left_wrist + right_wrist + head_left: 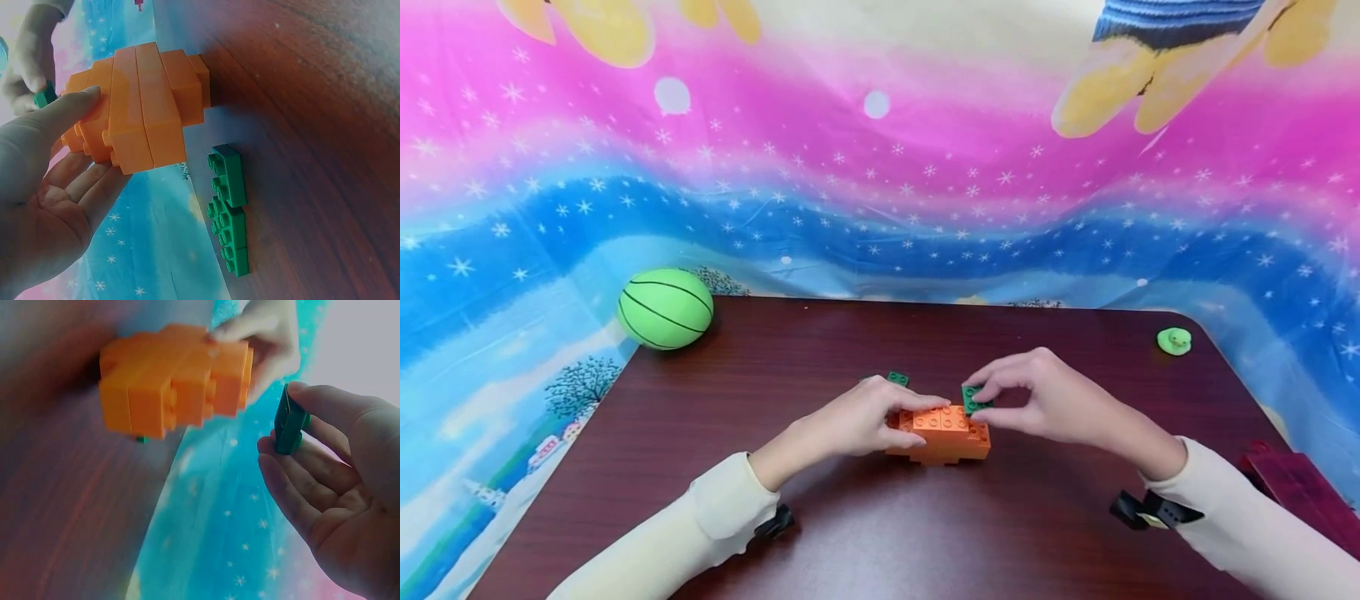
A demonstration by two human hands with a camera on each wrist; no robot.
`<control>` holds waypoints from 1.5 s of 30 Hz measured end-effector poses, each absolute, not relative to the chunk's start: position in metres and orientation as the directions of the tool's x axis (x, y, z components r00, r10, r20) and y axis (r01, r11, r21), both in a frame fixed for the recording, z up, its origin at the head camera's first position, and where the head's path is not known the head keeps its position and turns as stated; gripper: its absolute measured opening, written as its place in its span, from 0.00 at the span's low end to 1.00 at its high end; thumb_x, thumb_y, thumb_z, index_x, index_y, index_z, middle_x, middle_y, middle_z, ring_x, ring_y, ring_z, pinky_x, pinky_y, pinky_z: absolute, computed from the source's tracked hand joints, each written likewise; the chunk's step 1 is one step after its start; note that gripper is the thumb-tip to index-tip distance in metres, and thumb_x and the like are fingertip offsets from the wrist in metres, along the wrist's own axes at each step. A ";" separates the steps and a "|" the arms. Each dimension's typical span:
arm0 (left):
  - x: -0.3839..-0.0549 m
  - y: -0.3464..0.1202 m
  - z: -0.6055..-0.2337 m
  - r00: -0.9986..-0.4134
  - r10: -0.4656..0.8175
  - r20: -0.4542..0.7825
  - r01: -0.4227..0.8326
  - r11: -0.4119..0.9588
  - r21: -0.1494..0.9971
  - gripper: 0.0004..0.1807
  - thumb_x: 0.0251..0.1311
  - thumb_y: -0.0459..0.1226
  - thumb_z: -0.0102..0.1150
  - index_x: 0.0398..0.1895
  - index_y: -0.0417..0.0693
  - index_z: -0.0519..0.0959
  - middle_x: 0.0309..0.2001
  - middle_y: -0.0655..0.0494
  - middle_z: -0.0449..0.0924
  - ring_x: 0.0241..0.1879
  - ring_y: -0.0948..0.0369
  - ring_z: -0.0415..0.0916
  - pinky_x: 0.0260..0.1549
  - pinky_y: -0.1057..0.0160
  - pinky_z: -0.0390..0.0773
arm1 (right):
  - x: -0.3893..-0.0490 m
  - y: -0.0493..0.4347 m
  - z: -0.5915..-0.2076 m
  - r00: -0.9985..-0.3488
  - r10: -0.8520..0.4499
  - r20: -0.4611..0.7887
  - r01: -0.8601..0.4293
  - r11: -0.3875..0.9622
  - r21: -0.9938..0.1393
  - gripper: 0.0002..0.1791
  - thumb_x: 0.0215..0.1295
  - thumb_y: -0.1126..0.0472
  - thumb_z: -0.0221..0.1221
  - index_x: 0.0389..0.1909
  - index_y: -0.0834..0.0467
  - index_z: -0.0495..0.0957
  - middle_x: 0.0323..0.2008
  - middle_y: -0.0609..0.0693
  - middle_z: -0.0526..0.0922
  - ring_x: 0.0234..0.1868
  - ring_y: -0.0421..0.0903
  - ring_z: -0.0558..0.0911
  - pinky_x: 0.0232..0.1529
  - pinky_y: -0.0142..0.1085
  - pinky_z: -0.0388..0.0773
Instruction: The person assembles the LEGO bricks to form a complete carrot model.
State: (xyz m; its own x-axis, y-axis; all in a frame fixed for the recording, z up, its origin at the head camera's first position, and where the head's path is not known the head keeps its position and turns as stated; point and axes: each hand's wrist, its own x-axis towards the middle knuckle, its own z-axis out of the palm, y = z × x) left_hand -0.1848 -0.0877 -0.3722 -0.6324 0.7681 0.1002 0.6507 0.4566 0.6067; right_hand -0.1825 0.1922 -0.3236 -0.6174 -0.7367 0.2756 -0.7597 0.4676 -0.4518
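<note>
On the table stands a stepped block of orange toy bricks (942,435), wider in the middle than at its foot. My left hand (868,418) grips its left side, thumb on the near face and fingers behind. In my right hand (1048,398), thumb and fingers pinch a green toy brick (289,422), just above and to the right of the orange block; the right wrist view shows a gap between the two. Behind the left hand lie green bricks (230,212), studs up, partly hidden by that hand in the head view.
A green ball (666,308) sits at the table's far left corner. At the far right is a small green rubber duck (1174,341). A dark red object (1303,496) lies beside the right forearm. A patterned cloth (880,192) hangs behind the table.
</note>
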 end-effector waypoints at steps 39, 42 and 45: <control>-0.202 -0.109 -0.389 -0.700 0.681 0.215 0.640 0.465 0.611 0.23 0.71 0.45 0.61 0.67 0.52 0.80 0.50 0.56 0.88 0.41 0.67 0.82 0.44 0.66 0.82 | -0.172 0.180 -0.373 -0.629 -0.704 0.329 -0.749 0.437 -0.498 0.15 0.58 0.63 0.74 0.39 0.50 0.77 0.42 0.45 0.89 0.39 0.35 0.86 0.37 0.36 0.86; -0.214 -0.123 -0.393 -0.772 0.602 0.201 0.603 0.597 0.528 0.18 0.75 0.38 0.55 0.65 0.52 0.81 0.57 0.55 0.85 0.53 0.61 0.84 0.54 0.58 0.82 | -0.172 0.180 -0.373 -0.627 -0.706 0.330 -0.751 0.435 -0.497 0.14 0.59 0.62 0.74 0.39 0.50 0.77 0.42 0.44 0.89 0.41 0.36 0.87 0.39 0.36 0.86; -0.223 -0.134 -0.401 -0.838 0.538 0.098 0.520 0.728 0.447 0.20 0.73 0.35 0.57 0.66 0.53 0.80 0.59 0.54 0.83 0.58 0.56 0.81 0.55 0.52 0.82 | -0.172 0.179 -0.374 -0.630 -0.706 0.325 -0.748 0.438 -0.498 0.14 0.59 0.63 0.74 0.39 0.50 0.78 0.41 0.44 0.89 0.42 0.37 0.87 0.39 0.35 0.85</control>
State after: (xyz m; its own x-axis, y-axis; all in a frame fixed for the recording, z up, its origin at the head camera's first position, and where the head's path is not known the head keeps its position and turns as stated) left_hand -0.2235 -0.1345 -0.4006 -0.8375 0.5375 0.0984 0.5198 0.7281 0.4468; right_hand -0.1720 0.1793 -0.3739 -0.6296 -0.7055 0.3252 -0.7482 0.4380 -0.4984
